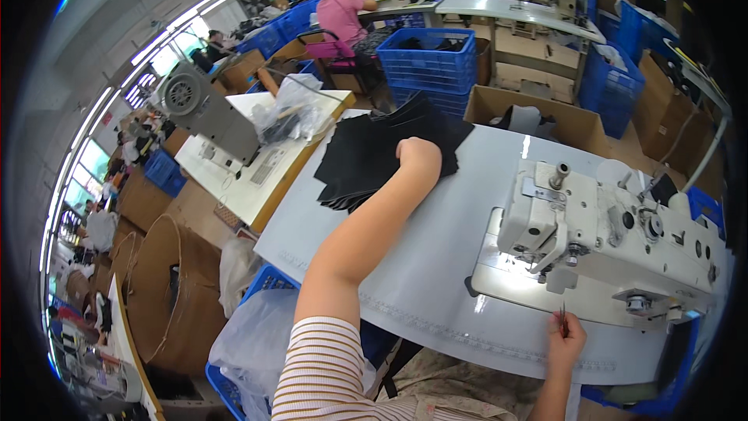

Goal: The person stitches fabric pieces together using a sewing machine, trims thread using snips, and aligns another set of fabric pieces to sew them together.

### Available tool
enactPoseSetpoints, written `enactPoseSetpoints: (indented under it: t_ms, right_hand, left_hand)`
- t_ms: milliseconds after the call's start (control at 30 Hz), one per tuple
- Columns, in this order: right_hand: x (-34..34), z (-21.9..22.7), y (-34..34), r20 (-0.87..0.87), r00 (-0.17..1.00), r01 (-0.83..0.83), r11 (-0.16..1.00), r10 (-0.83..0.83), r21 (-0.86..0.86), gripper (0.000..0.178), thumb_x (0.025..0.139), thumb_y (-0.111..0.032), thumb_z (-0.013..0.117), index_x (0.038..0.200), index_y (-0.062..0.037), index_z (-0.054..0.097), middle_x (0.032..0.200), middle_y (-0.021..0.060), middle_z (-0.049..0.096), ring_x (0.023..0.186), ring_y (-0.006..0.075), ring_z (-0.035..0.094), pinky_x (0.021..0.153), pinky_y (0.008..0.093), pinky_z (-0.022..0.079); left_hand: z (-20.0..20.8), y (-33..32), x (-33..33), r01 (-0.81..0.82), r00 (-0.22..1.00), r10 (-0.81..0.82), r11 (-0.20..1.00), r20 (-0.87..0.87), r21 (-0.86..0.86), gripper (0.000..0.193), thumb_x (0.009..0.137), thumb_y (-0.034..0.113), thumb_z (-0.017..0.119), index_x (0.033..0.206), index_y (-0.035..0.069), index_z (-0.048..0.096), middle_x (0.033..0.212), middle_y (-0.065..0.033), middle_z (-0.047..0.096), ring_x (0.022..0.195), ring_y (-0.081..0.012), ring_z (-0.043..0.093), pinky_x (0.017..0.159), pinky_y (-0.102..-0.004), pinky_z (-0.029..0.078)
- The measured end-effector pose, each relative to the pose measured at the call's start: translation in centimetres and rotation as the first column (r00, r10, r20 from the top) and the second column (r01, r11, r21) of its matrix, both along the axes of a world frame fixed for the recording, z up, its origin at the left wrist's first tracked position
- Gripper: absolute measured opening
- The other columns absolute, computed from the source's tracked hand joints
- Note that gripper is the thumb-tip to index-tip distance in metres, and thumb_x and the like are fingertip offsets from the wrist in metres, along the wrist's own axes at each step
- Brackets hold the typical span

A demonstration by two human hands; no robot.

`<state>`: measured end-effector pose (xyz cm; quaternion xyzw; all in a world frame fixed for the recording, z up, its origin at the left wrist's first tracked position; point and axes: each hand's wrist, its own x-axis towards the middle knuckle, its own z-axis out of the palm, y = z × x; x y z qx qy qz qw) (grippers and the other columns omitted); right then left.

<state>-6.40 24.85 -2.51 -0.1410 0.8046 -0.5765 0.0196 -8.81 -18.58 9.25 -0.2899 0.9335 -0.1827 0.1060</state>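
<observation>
A fanned stack of black fabric pieces (358, 157) lies on the far left of the pale sewing table (467, 187). Across the table reaches my left arm, and my left hand (421, 157) is on the stack with its fingers curled in at the cloth; the fingertips are mostly hidden. By the front edge, my right hand (566, 339) is closed around a small pointed tool (563, 318), tweezers or thread snips by its look, point upward. Just beyond that hand stands a white sewing machine (600, 226), its needle area lit. No fabric shows under its needle.
A cardboard box (545, 113) stands behind the table, beside stacked blue crates (427, 62). To the left is another table with a grey machine (210, 109) and plastic bags (288, 109). A blue basket with clear plastic (257, 335) sits low left. A person in pink (343, 12) works farther off.
</observation>
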Motion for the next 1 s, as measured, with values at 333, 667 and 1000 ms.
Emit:
enactPoseSetpoints:
  t_ms: [333,667,1000]
  right_hand:
    - [-1.6,-3.7,2.1,-0.004,0.994,-0.112,0.992,0.112,0.063,0.019,0.088,-0.016,0.068,0.094,0.0009,0.064,0.081,-0.0011,0.059,0.071,0.0058,0.047,0.063,0.0209,0.039]
    - [-1.0,-1.3,1.5,-0.021,0.981,-0.191,0.981,0.191,0.026,0.021,0.089,-0.014,0.065,0.100,0.0037,0.064,0.087,0.0071,0.064,0.077,0.0146,0.057,0.072,0.0267,0.047]
    - [-3.2,-4.8,2.3,-0.021,0.983,-0.183,0.982,0.182,-0.055,0.023,0.093,-0.018,0.063,0.102,0.0025,0.061,0.091,0.0033,0.062,0.080,0.0097,0.057,0.071,0.0212,0.047]
  left_hand:
    - [-0.7,-2.4,4.9,-0.073,0.991,0.093,0.979,-0.098,0.193,0.019,0.081,0.021,0.066,0.094,0.010,0.075,0.099,-0.0105,0.072,0.092,-0.0270,0.069,0.076,-0.0374,0.055]
    - [3.2,-4.0,8.9,-0.077,0.380,0.153,0.988,-0.912,0.134,0.015,0.086,0.018,0.056,0.087,0.004,0.057,0.079,-0.0173,0.067,0.076,-0.0340,0.068,0.068,-0.0458,0.054]
    - [16.9,-6.0,25.1,-0.104,-0.215,-0.078,0.993,-0.973,-0.056,0.033,0.089,0.030,0.061,0.098,-0.001,0.057,0.088,-0.0237,0.064,0.085,-0.0406,0.062,0.076,-0.0472,0.048]
